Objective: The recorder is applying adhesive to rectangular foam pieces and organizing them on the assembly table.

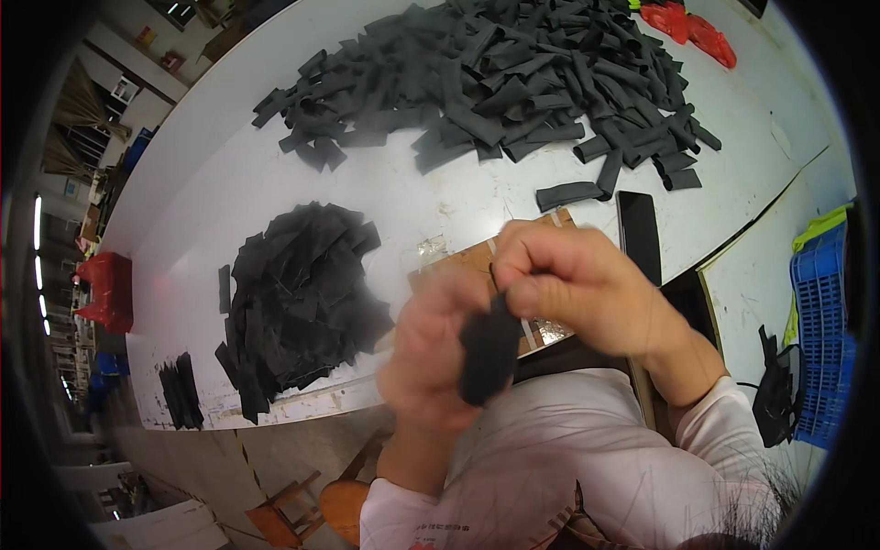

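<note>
Both my hands are raised close to the camera over the table's front edge, working one black fabric strip (489,353). My right hand (577,284) pinches its upper end with fingers closed. My left hand (429,353), blurred by motion, grips the strip from the left side. The strip hangs down between them. Under my hands lies a brown cardboard sheet (467,259) on the white table (220,183).
A large heap of black strips (495,78) covers the far part of the table; a smaller dark pile (298,298) lies at left, with a few strips (181,392) near the left edge. A black phone (639,234), red items (687,27), a blue crate (820,330) and a wooden stool (298,513) are around.
</note>
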Motion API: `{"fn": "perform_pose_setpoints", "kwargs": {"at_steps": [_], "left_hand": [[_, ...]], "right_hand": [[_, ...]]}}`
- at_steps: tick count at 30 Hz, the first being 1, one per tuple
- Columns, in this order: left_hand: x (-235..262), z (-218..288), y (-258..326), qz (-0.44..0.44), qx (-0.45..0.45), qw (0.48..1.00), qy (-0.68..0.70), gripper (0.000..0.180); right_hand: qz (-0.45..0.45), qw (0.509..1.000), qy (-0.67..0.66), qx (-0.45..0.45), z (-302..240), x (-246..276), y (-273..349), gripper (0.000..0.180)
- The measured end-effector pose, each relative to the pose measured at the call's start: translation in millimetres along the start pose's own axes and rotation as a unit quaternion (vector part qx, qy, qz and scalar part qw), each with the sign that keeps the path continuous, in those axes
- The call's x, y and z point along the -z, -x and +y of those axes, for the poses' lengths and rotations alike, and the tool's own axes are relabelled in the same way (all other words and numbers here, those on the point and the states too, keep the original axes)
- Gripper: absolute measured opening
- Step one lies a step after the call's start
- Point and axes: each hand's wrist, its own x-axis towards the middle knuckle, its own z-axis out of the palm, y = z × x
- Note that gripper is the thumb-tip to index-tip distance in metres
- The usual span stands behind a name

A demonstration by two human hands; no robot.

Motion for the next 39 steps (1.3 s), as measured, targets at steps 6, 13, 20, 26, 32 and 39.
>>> {"fn": "perform_pose_setpoints", "kwargs": {"at_steps": [6,13,20,26,32,39], "left_hand": [[81.7,-24.4,-5.3,0.166,0.118,0.945,0.255,0.028],[63.4,-25.9,-8.6,0.213,-0.035,0.871,-0.442,0.026],[58.1,-19.3,-6.5,0.066,-0.189,0.803,-0.56,0.018],[62.0,-35.2,8.9,0.178,-0.2,0.878,-0.398,0.011],[46.9,-32.4,-13.7,0.183,-0.127,0.92,-0.323,0.012],[48.4,-21.4,-22.3,0.045,-0.045,0.815,-0.576,0.01]], "right_hand": [[-0.038,0.938,-0.259,-0.226,81.5,16.4,-10.6,0.017],[-0.041,0.954,-0.209,-0.21,97.2,15.9,-7.7,0.017],[0.068,0.969,0.216,0.099,51.1,11.1,0.0,0.026],[-0.059,0.866,0.475,0.142,48.6,9.3,-5.9,0.025],[0.034,0.909,0.383,0.16,78.2,10.1,3.6,0.012],[0.015,0.935,0.316,0.159,94.5,13.7,8.5,0.006]]}}
